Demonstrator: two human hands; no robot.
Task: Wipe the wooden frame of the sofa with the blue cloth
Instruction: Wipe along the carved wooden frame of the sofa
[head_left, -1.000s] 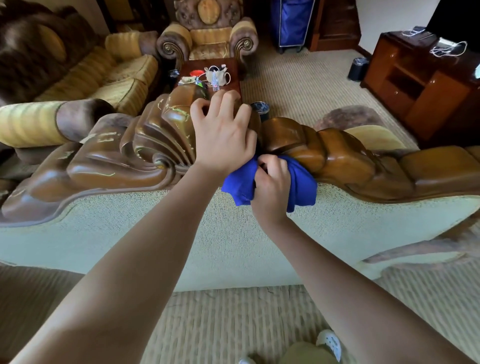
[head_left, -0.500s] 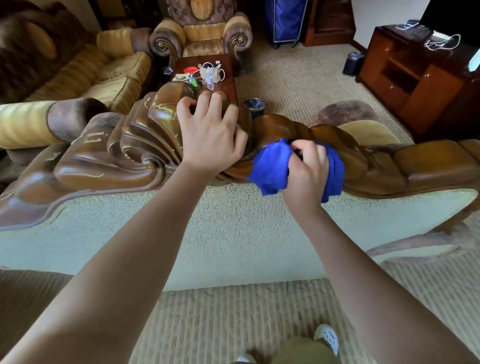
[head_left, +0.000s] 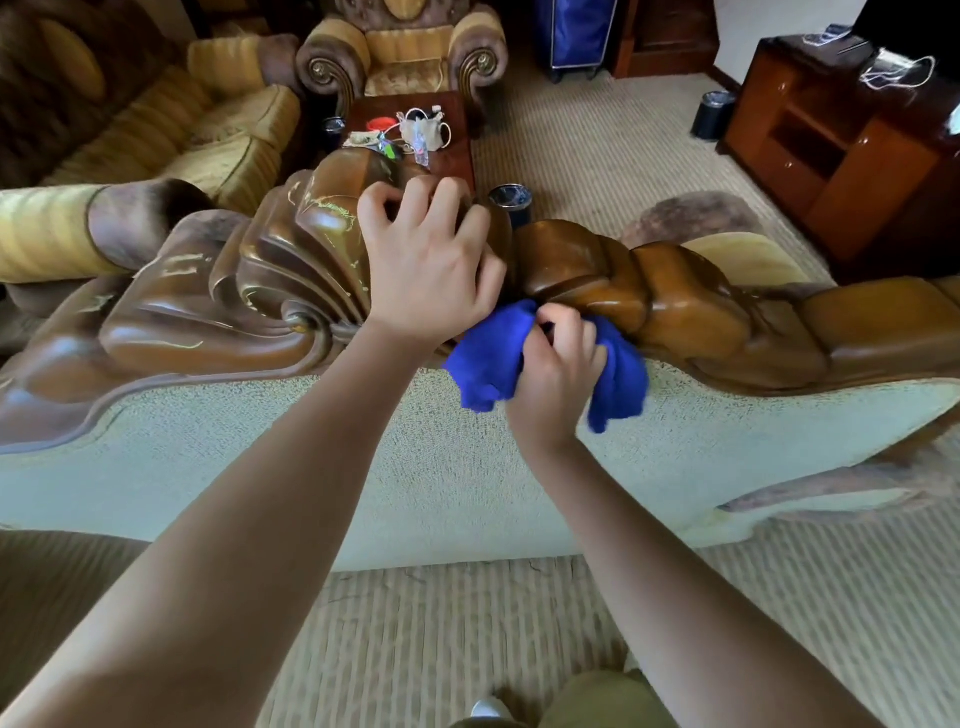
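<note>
The carved wooden frame runs along the top of the sofa's pale back, glossy brown with a shell-shaped crest in the middle. My left hand grips the top of that crest, fingers curled over its far side. My right hand holds the bunched blue cloth against the frame's lower edge, just right of the crest. Folds of cloth hang out on both sides of the fist.
Beyond the sofa stand a small wooden table with clutter, a striped armchair and a second sofa at left. A dark bin sits behind the frame. A wooden cabinet stands at right. Carpet lies underfoot.
My right hand with the cloth swept right along the frame, then came back left and down to the lower edge beside the crest. My left hand has stayed on the crest.
</note>
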